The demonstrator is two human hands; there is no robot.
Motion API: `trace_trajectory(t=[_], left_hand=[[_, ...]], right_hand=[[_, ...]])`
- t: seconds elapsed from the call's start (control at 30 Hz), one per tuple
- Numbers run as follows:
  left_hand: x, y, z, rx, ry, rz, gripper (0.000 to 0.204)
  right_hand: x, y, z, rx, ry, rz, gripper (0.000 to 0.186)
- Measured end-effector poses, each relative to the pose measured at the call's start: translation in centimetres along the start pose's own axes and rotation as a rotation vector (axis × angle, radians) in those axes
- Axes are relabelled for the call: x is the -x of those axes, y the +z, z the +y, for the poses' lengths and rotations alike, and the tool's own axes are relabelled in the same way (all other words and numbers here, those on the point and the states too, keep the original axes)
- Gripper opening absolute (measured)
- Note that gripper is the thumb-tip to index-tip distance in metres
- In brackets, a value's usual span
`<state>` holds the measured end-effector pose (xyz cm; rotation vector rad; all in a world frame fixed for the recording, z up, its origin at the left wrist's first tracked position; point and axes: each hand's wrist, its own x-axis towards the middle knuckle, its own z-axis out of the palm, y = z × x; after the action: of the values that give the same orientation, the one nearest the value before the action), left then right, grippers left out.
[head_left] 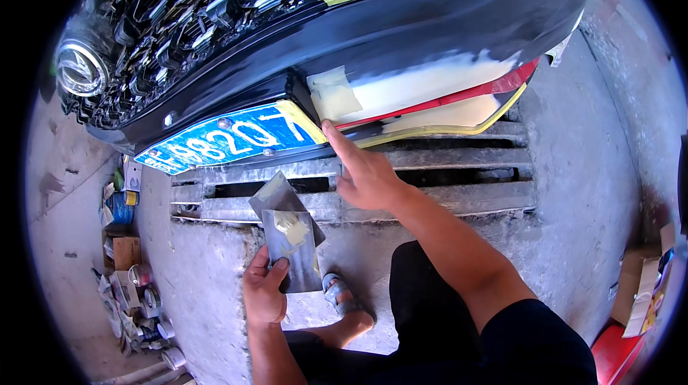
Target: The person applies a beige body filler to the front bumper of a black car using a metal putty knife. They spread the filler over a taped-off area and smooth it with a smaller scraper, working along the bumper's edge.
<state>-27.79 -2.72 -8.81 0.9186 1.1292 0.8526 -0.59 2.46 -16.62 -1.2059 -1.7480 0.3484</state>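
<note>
My left hand (265, 286) is closed on two flat grey putty spreaders, one overlapping the other. The upper putty spreader (297, 259) carries a smear of cream filler; the corner of the second spreader (274, 193) sticks out behind it. My right hand (367, 176) holds nothing. Its index finger is stretched out, the tip at the bumper by the plate's right end; the other fingers are curled. Cream filler (423, 85) covers a patch of the black car bumper (287, 48), above a red strip (444, 97). Yellow masking tape (305, 123) edges the blue licence plate (229, 135).
A slotted drain grate (430, 163) lies in the concrete floor below the bumper. Cans, boxes and bottles (136, 277) line the left wall. A cardboard box (634, 281) and a red object (615, 353) stand at the right. My sandalled foot (342, 295) is below the spreaders.
</note>
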Motion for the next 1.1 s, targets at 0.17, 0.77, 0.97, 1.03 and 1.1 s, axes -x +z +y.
trace_trajectory(t=[0.17, 0.77, 0.97, 1.03, 1.1], left_hand=[[0.0, 0.3, 0.0, -0.002, 0.019, -0.008, 0.037], [0.2, -0.1, 0.1, -0.067, 0.002, 0.050, 0.039], [0.2, -0.4, -0.1, -0.049, 0.006, 0.036, 0.039], [0.0, -0.2, -0.1, -0.042, 0.006, 0.021, 0.039], [0.0, -0.3, -0.1, -0.049, 0.007, 0.013, 0.039]], right_hand=[[1.2, -0.8, -0.8, -0.101, 0.141, -0.047, 0.096], [0.8, 0.7, 0.3, -0.385, 0.320, -0.046, 0.089], [-0.5, 0.6, -0.8, -0.313, 0.277, -0.015, 0.089], [0.4, 1.4, 0.6, -0.321, 0.324, -0.020, 0.089], [0.6, 1.6, 0.7, -0.296, 0.332, -0.023, 0.089]])
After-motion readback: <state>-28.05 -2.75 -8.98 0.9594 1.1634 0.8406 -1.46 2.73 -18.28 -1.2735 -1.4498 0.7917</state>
